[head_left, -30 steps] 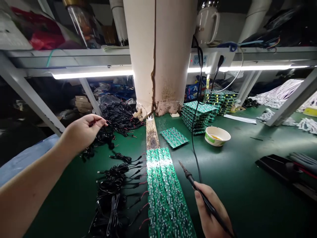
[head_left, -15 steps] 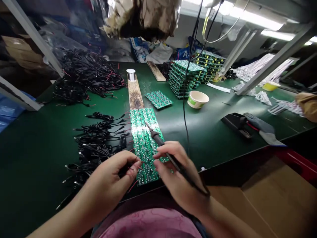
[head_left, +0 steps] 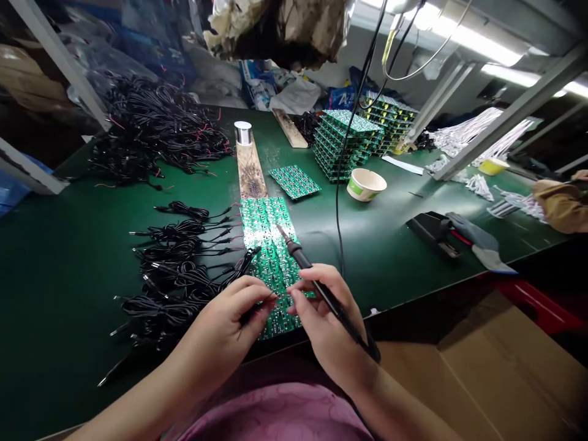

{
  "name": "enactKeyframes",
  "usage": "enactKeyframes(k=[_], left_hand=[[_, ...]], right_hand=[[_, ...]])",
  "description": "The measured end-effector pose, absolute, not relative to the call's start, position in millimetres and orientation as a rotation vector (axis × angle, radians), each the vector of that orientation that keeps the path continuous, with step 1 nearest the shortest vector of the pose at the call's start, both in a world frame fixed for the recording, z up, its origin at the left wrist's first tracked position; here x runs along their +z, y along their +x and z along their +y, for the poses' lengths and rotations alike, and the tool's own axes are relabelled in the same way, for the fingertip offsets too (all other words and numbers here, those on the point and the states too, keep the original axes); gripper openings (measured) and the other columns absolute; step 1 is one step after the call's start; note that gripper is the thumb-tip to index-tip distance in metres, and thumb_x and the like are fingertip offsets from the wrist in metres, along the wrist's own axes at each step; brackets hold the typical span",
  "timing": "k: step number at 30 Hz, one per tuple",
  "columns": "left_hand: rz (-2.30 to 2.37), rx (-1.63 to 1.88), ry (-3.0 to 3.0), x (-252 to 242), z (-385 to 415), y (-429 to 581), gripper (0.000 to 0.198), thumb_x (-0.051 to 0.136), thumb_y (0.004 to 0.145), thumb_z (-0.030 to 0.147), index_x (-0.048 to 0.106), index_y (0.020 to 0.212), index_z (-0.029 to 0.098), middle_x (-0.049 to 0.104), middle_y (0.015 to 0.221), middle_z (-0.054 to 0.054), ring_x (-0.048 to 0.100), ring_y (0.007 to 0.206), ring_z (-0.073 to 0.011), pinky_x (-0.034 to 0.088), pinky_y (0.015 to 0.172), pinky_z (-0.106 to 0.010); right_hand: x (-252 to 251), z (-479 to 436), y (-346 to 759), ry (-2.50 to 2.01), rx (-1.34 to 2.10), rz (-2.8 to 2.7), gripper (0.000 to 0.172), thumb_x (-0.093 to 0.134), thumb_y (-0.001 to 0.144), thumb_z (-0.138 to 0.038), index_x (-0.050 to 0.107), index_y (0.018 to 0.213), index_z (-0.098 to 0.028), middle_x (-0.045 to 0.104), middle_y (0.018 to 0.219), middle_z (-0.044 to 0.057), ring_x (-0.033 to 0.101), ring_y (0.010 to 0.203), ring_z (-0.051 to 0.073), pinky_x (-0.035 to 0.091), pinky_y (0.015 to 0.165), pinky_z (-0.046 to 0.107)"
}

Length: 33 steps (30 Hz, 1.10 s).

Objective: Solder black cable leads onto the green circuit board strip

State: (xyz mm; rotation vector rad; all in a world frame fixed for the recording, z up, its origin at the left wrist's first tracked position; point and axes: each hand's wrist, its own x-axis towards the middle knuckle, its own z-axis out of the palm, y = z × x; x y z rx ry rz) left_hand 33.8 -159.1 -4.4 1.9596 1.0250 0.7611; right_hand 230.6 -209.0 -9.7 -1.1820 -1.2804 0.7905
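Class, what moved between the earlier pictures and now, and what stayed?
The left hand came from the cable pile to the circuit panel; the right hand moved left to it, its grip still on the soldering iron. The bowl and stacked boards stayed put.

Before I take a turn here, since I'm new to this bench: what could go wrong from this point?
The soldering iron, held in the right hand, points over the green circuit boards; if hot, a slip might scorch them. The left hand is close by, so a careless swing could burn it. Black cable bundles crowd the boards' left side and might tangle if tugged.
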Motion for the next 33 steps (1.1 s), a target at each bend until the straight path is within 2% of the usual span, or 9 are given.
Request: enactKeyframes(k=[3, 6, 9, 12, 14, 18, 21, 26, 33], left_hand=[[1.034, 0.821, 1.887, -5.3, -156.3, 31.8, 0.016, 0.058, 0.104, 0.027, 0.074, 0.102, 0.025, 0.07, 0.105, -0.002, 0.069, 0.098, -0.0136, 0.057, 0.087, -0.023], [1.025, 0.796, 1.873, -5.7, -156.2, 29.2, 0.014, 0.06, 0.102, 0.026, 0.074, 0.102, 0.025, 0.071, 0.104, -0.001, 0.069, 0.096, -0.0139, 0.057, 0.085, -0.023], [1.016, 0.758, 1.881, -5.6, -157.5, 27.6, 0.015, 0.06, 0.102, 0.027, 0.075, 0.103, 0.025, 0.072, 0.105, -0.002, 0.069, 0.096, -0.0147, 0.057, 0.084, -0.024], [1.015, 0.731, 1.86, -5.8, -158.5, 26.7, 0.014, 0.062, 0.1, 0.029, 0.075, 0.103, 0.025, 0.073, 0.106, -0.002, 0.07, 0.096, -0.0155, 0.058, 0.086, -0.026], [1.056, 0.723, 1.77, -5.7, -159.1, 25.9, 0.016, 0.063, 0.101, 0.035, 0.074, 0.105, 0.025, 0.075, 0.105, -0.003, 0.072, 0.092, -0.016, 0.059, 0.083, -0.027], [1.199, 0.709, 1.614, -2.9, -160.0, 25.4, 0.027, 0.052, 0.107, 0.045, 0.069, 0.113, 0.024, 0.072, 0.086, -0.001, 0.067, 0.073, -0.0143, 0.055, 0.068, -0.024], [1.164, 0.611, 1.765, 1.9, -159.0, 28.1, 0.026, 0.054, 0.106, 0.045, 0.07, 0.111, 0.024, 0.07, 0.083, 0.0, 0.06, 0.069, -0.0136, 0.05, 0.063, -0.023], [1.074, 0.554, 1.89, 6.0, -157.4, 32.2, 0.023, 0.057, 0.104, 0.042, 0.071, 0.101, 0.024, 0.071, 0.089, 0.0, 0.062, 0.076, -0.0144, 0.05, 0.069, -0.024], [1.134, 0.554, 1.868, 1.0, -160.2, 31.2, 0.029, 0.05, 0.108, 0.044, 0.069, 0.11, 0.022, 0.075, 0.093, -0.002, 0.068, 0.081, -0.0175, 0.055, 0.074, -0.027]], right_hand=[[-14.5, -207.2, 231.0, -1.226, 0.775, -1.27, 0.032, 0.067, 0.1, -0.015, 0.062, 0.125, -0.034, 0.065, 0.119, 0.002, 0.076, 0.101, 0.016, 0.069, 0.081, 0.029], [-17.1, -205.2, 225.5, -1.244, 0.896, -1.196, 0.033, 0.071, 0.096, -0.018, 0.062, 0.124, -0.033, 0.069, 0.111, 0.002, 0.077, 0.099, 0.017, 0.07, 0.075, 0.027], [-15.1, -203.0, 218.9, -1.235, 1.022, -1.058, 0.03, 0.077, 0.093, -0.024, 0.062, 0.119, -0.03, 0.072, 0.099, 0.0, 0.078, 0.083, 0.015, 0.07, 0.067, 0.025], [-9.7, -201.8, 217.7, -1.197, 1.091, -1.002, 0.03, 0.079, 0.092, -0.025, 0.061, 0.115, -0.029, 0.072, 0.091, -0.004, 0.073, 0.063, 0.01, 0.068, 0.061, 0.024], [-5.5, -202.6, 221.1, -1.184, 1.086, -1.055, 0.028, 0.076, 0.093, -0.022, 0.061, 0.116, -0.03, 0.07, 0.091, -0.005, 0.07, 0.059, 0.008, 0.066, 0.059, 0.023], [2.7, -206.4, 232.8, -1.23, 0.961, -1.387, 0.03, 0.065, 0.096, -0.014, 0.063, 0.121, -0.031, 0.068, 0.109, 0.001, 0.073, 0.075, 0.011, 0.062, 0.059, 0.023], [5.9, -207.3, 237.9, -1.244, 0.864, -1.509, 0.032, 0.061, 0.096, -0.01, 0.062, 0.121, -0.03, 0.067, 0.118, 0.004, 0.074, 0.094, 0.016, 0.061, 0.062, 0.024], [0.6, -206.4, 234.1, -1.233, 0.906, -1.413, 0.032, 0.065, 0.095, -0.012, 0.062, 0.123, -0.029, 0.066, 0.118, 0.004, 0.075, 0.093, 0.015, 0.064, 0.068, 0.026], [0.3, -208.0, 233.3, -1.259, 0.895, -1.404, 0.033, 0.065, 0.095, -0.011, 0.06, 0.121, -0.03, 0.065, 0.118, 0.004, 0.074, 0.095, 0.017, 0.067, 0.079, 0.032]])
